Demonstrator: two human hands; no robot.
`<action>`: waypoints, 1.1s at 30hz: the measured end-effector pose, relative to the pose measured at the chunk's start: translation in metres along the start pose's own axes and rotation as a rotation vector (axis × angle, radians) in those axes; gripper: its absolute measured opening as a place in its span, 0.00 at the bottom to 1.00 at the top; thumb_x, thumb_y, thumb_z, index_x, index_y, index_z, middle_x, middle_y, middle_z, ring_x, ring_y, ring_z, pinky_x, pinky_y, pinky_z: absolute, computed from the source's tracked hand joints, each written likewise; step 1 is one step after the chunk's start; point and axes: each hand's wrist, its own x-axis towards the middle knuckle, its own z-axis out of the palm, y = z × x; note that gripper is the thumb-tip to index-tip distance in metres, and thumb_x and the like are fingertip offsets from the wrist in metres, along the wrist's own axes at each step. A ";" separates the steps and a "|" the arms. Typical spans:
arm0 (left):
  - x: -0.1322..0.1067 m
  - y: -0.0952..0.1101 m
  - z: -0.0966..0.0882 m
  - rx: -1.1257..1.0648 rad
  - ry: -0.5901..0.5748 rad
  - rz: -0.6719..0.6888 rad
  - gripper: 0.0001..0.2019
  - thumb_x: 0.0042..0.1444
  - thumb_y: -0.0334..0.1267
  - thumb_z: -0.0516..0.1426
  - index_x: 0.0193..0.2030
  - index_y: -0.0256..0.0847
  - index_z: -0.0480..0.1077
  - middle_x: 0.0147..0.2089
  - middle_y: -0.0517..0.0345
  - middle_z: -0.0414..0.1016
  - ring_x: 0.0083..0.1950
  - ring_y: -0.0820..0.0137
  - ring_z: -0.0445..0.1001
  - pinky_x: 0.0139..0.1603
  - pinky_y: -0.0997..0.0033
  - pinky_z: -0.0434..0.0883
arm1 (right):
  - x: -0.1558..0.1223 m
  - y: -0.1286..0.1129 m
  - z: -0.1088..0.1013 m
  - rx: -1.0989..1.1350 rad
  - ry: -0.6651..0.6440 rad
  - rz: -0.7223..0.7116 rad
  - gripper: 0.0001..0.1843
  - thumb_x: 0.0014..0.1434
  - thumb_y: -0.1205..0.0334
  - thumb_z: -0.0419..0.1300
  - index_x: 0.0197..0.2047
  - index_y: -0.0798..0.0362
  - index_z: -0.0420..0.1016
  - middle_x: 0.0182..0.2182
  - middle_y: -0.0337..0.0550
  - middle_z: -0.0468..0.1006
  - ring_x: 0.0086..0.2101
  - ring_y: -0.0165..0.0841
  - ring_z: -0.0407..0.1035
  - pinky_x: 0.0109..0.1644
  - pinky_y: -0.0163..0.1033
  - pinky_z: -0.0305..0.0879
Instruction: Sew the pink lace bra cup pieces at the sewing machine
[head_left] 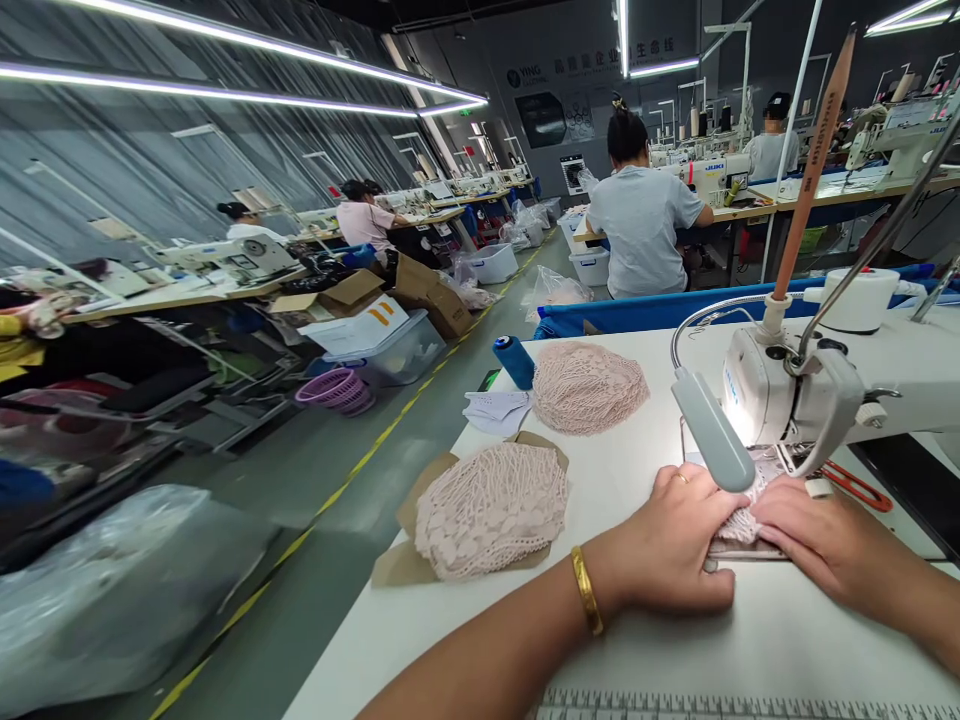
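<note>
My left hand [671, 545], with a ring and a gold bangle, lies fingers down on a small pink lace piece [739, 522] at the sewing machine [795, 390]. Opposite it, my right hand [814, 535] presses the same lace from the right. Both hands hold the lace flat on the white table [600, 480] just in front of the needle area, which the grey lamp head [712, 430] partly hides. Fingertips of both hands are bunched on the lace.
Two stacks of pink lace [491, 508] [589, 385] lie to the left, the nearer on brown paper. A blue thread cone [514, 360], white paper pieces [495, 410] and red-handled scissors [855, 485] are on the table. Other workers [641, 215] sit ahead. A plastic bag [112, 590] lies on the aisle floor.
</note>
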 end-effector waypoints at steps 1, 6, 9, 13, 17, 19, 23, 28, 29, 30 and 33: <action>0.002 0.001 0.001 -0.017 0.004 -0.025 0.28 0.54 0.47 0.66 0.61 0.47 0.72 0.55 0.49 0.77 0.58 0.49 0.73 0.62 0.47 0.71 | 0.001 -0.001 0.002 0.024 0.032 0.068 0.18 0.79 0.56 0.49 0.46 0.44 0.80 0.38 0.43 0.82 0.37 0.39 0.76 0.41 0.44 0.72; 0.018 -0.001 0.011 -0.187 0.186 -0.131 0.11 0.59 0.42 0.68 0.46 0.43 0.77 0.52 0.54 0.78 0.53 0.58 0.75 0.56 0.57 0.74 | 0.010 -0.005 0.003 0.096 0.121 0.272 0.24 0.79 0.47 0.46 0.40 0.45 0.79 0.35 0.41 0.83 0.34 0.41 0.77 0.40 0.47 0.73; 0.021 -0.003 0.017 -0.221 0.255 -0.131 0.06 0.62 0.41 0.68 0.39 0.42 0.78 0.47 0.56 0.80 0.51 0.61 0.76 0.53 0.60 0.75 | 0.014 -0.008 -0.001 0.153 0.100 0.261 0.23 0.78 0.49 0.46 0.38 0.45 0.76 0.31 0.39 0.82 0.34 0.41 0.78 0.41 0.47 0.74; 0.020 -0.005 0.021 -0.233 0.279 -0.115 0.06 0.65 0.37 0.65 0.35 0.41 0.80 0.43 0.56 0.80 0.49 0.62 0.76 0.53 0.61 0.75 | 0.011 -0.006 -0.001 0.158 0.085 0.283 0.24 0.79 0.48 0.44 0.40 0.45 0.78 0.37 0.42 0.84 0.38 0.42 0.80 0.44 0.47 0.75; 0.020 -0.010 0.025 -0.336 0.288 -0.129 0.06 0.60 0.32 0.64 0.40 0.44 0.84 0.44 0.56 0.81 0.48 0.62 0.77 0.53 0.61 0.76 | 0.001 -0.001 0.009 0.059 -0.023 0.246 0.19 0.73 0.42 0.57 0.58 0.44 0.75 0.42 0.44 0.84 0.43 0.47 0.79 0.47 0.51 0.76; 0.020 -0.011 0.026 -0.361 0.277 -0.135 0.05 0.61 0.34 0.65 0.40 0.44 0.84 0.44 0.56 0.82 0.49 0.62 0.77 0.54 0.61 0.75 | -0.001 0.000 0.015 -0.024 -0.029 0.175 0.18 0.73 0.46 0.57 0.60 0.45 0.73 0.42 0.46 0.84 0.42 0.47 0.79 0.49 0.53 0.76; 0.021 -0.009 0.019 -0.366 0.240 -0.146 0.11 0.69 0.42 0.61 0.37 0.43 0.83 0.44 0.56 0.82 0.50 0.63 0.77 0.56 0.61 0.75 | 0.003 -0.003 0.015 -0.048 0.096 0.200 0.18 0.78 0.56 0.45 0.48 0.46 0.76 0.38 0.45 0.84 0.37 0.44 0.79 0.44 0.50 0.73; 0.022 -0.008 0.011 -0.305 0.170 -0.125 0.14 0.73 0.40 0.56 0.39 0.42 0.82 0.46 0.56 0.82 0.52 0.63 0.77 0.57 0.61 0.74 | 0.010 -0.008 0.005 0.065 0.082 0.278 0.20 0.79 0.52 0.44 0.47 0.45 0.77 0.39 0.44 0.84 0.40 0.44 0.79 0.42 0.48 0.73; 0.021 -0.008 0.011 -0.284 0.181 -0.114 0.14 0.72 0.40 0.56 0.40 0.42 0.82 0.47 0.55 0.82 0.52 0.62 0.77 0.57 0.61 0.74 | 0.009 -0.007 0.004 0.059 0.079 0.265 0.21 0.79 0.52 0.44 0.45 0.45 0.77 0.38 0.44 0.83 0.39 0.44 0.78 0.41 0.48 0.72; 0.020 -0.009 0.012 -0.249 0.189 -0.095 0.13 0.72 0.39 0.56 0.40 0.43 0.82 0.47 0.55 0.82 0.53 0.62 0.77 0.58 0.60 0.74 | 0.008 -0.006 0.002 0.050 0.070 0.233 0.21 0.79 0.53 0.43 0.44 0.45 0.76 0.36 0.44 0.82 0.37 0.43 0.76 0.40 0.48 0.71; 0.010 -0.008 0.014 -0.086 0.186 0.015 0.09 0.68 0.34 0.57 0.43 0.43 0.81 0.50 0.53 0.82 0.54 0.60 0.77 0.58 0.57 0.72 | 0.003 -0.002 -0.003 0.029 -0.041 0.073 0.21 0.79 0.57 0.44 0.43 0.45 0.77 0.33 0.43 0.79 0.34 0.42 0.73 0.39 0.46 0.68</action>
